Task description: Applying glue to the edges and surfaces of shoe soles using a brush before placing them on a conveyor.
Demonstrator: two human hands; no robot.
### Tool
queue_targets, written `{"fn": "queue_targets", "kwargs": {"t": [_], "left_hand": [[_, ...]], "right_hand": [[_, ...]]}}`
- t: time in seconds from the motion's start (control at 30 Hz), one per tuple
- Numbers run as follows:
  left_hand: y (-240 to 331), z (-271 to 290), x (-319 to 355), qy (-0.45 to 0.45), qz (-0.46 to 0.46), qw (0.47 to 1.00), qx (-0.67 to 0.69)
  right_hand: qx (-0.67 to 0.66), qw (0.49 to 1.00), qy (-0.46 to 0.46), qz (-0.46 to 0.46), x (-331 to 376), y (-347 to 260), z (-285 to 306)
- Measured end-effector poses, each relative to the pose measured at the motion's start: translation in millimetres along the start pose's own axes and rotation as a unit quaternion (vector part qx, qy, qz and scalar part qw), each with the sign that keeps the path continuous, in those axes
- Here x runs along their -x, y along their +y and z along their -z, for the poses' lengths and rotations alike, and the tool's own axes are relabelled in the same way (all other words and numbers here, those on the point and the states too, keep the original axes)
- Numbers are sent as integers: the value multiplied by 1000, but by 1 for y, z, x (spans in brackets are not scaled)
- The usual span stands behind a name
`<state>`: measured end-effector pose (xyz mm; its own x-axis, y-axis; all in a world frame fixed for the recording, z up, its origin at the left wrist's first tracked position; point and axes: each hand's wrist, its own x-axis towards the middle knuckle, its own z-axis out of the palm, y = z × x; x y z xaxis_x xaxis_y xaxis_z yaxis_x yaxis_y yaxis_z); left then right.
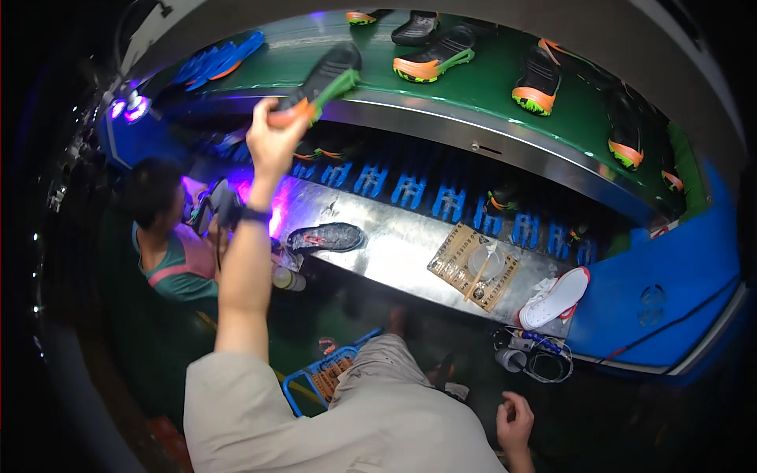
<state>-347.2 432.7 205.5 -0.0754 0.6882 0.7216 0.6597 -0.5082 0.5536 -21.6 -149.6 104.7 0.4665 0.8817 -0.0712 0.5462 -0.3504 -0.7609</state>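
My left hand [272,138], its arm stretched up and away, grips the orange end of a black shoe sole [331,71] with a green side. The sole is slightly blurred and is held over the near edge of the green conveyor belt [363,51]. More soles lie on the belt, such as a black and orange sole [434,59] and another black sole [538,83] to the right. At the lower right my right hand [515,422] hangs beside my body, fingers loosely curled and apart, with nothing visible in it.
Below the belt, a metal bench [386,244] bears a dark shoe [326,236], a cardboard sheet [453,256] with a bowl [486,262] and stick, and a white shoe [556,299]. A co-worker [169,236] sits left. Blue soles [221,59] lie at the belt's left; several blue racks stand underneath.
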Motion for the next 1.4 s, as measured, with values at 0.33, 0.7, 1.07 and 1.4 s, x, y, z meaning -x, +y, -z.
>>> {"fn": "queue_targets", "kwargs": {"t": [0.33,0.7,1.07,1.4], "left_hand": [[184,175,270,-188,274,913,235],[221,196,337,-222,-105,964,107],[197,209,350,-195,-235,952,31],[189,223,348,-192,-216,956,53]], "right_hand": [[-502,847,-171,-32,-127,-56,-2],[-592,775,-215,-48,-138,-90,-6],[-695,691,-197,19,-138,-106,-20],[-702,682,-201,34,-135,-115,-40]]}}
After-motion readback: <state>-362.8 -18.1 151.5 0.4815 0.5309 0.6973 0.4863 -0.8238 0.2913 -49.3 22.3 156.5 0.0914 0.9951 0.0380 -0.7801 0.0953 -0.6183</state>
